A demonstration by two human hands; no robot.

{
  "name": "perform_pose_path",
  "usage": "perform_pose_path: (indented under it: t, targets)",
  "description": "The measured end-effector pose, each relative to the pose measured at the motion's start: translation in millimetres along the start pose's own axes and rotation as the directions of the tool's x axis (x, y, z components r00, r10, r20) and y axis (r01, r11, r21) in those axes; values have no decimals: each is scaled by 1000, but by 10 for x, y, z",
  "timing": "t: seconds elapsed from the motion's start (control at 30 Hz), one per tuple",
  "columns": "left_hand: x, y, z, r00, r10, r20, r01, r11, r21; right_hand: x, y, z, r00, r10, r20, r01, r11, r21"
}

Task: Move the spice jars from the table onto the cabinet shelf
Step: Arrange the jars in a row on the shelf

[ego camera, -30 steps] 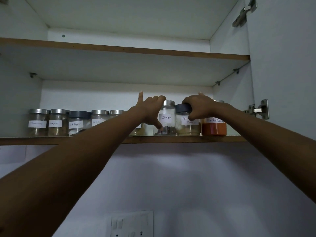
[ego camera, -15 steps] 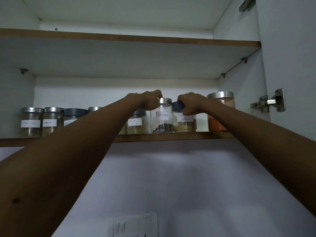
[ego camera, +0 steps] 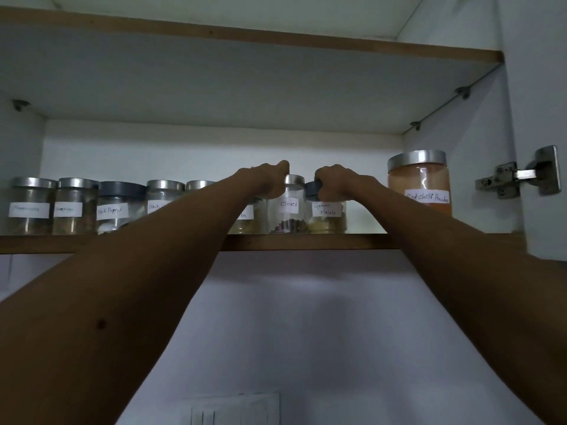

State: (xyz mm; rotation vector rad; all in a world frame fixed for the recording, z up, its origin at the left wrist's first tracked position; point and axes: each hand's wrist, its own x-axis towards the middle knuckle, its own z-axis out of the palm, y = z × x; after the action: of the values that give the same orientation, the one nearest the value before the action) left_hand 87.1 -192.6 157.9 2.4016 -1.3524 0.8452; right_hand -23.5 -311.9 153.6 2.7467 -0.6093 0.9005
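A row of labelled glass spice jars stands on the wooden cabinet shelf (ego camera: 306, 242). My left hand (ego camera: 266, 178) is curled over the top of a jar whose label is half hidden behind my forearm, just left of the Cloves jar (ego camera: 288, 207). My right hand (ego camera: 337, 182) grips the dark lid of the Garam Masala jar (ego camera: 326, 214). Both jars stand on the shelf side by side. A taller Red Chilli Powder jar (ego camera: 418, 182) with a silver lid stands to the right, apart from my right hand.
Several more jars (ego camera: 73, 207) line the shelf's left half, one labelled Black Pepper (ego camera: 118, 208). An upper shelf (ego camera: 276, 41) hangs overhead. The open cabinet door with a metal hinge (ego camera: 521, 176) is at the right. A wall switch plate (ego camera: 233, 409) sits below.
The camera has moved closer and tilted up. Both hands have pushed their jars deeper onto the shelf; the left hand has curled over a jar's top, and the red chilli jar is now uncovered.
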Motion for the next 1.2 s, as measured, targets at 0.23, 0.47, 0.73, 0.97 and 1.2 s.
perform_pose_path:
  t: [0.23, 0.47, 0.73, 0.97, 1.2]
  targets:
    - [48, -29, 170, 999, -19, -46, 25, 991, 130, 232, 10, 167, 999, 37, 17, -37, 998, 44]
    - [122, -51, 263, 997, -55, -54, 67, 966, 250, 388, 25, 260, 1000, 24, 16, -24, 998, 58]
    - [244, -37, 381, 993, -95, -64, 111, 933, 341, 423, 45, 287, 999, 11, 42, -14, 997, 75]
    - [225, -99, 464, 992, -121, -25, 122, 926, 358, 325, 37, 382, 999, -38, 23, 37, 999, 20]
    - [-372, 385, 166, 989, -137, -62, 146, 976, 159, 229, -7, 295, 948, -50, -314, 46, 999, -20]
